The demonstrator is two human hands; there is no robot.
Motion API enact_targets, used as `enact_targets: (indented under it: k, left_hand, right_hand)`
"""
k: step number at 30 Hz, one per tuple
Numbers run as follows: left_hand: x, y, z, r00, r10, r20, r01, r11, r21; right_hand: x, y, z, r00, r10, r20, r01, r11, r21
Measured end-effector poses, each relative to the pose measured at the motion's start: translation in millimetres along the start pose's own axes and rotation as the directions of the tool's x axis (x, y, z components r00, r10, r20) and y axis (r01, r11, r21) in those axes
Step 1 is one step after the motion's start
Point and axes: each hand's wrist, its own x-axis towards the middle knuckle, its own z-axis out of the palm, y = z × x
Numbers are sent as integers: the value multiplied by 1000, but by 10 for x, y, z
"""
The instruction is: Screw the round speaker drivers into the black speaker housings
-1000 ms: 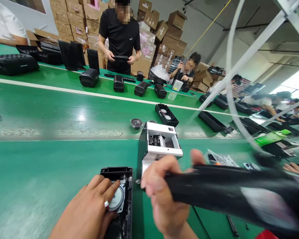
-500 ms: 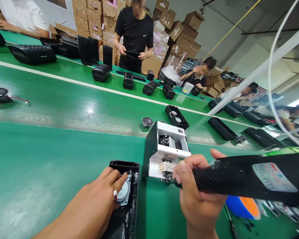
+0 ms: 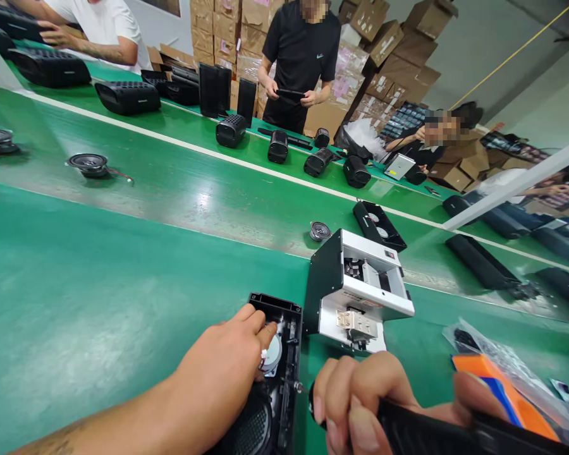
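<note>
We see our left hand reaching in from the near left over an oblong black plastic casing, which lies, hollow side up, near us at the middle of the green worktop. Its fingers are bent and close together, their ends on a silver disc-shaped loudspeaker inside the casing; the thumb is mostly hidden, so we cannot tell whether it pinches or only presses. A small white plastic connector shows beside these fingers.

Our right hand, near right, is curled around an elongated black screwdriver. Its thin metal bit points left at the casing's right wall; whether they touch, we cannot tell.

Just beyond the right hand stands a white-and-black box-shaped machine. Farther right we see a clear plastic bag beside an orange-and-blue object. At the far side, a person in a black short-sleeved shirt holds a flat black piece.
</note>
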Motion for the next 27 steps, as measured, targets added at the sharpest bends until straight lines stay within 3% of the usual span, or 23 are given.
enact_targets:
  k: [3, 12, 27]
  left_hand:
    - [5, 4, -28, 999, -20, 26, 21, 999, -26]
    - [15, -3, -77, 992, -58, 110, 69, 992, -104]
    - [70, 71, -98, 985, -56, 160, 63, 997, -43]
  right_hand:
    - [-89, 117, 159, 989, -5, -146, 0, 999, -34]
    - [-126, 164, 279, 978, 81, -192, -92, 995, -48]
    - [-242, 310, 270, 994, 61, -87, -69, 993, -94]
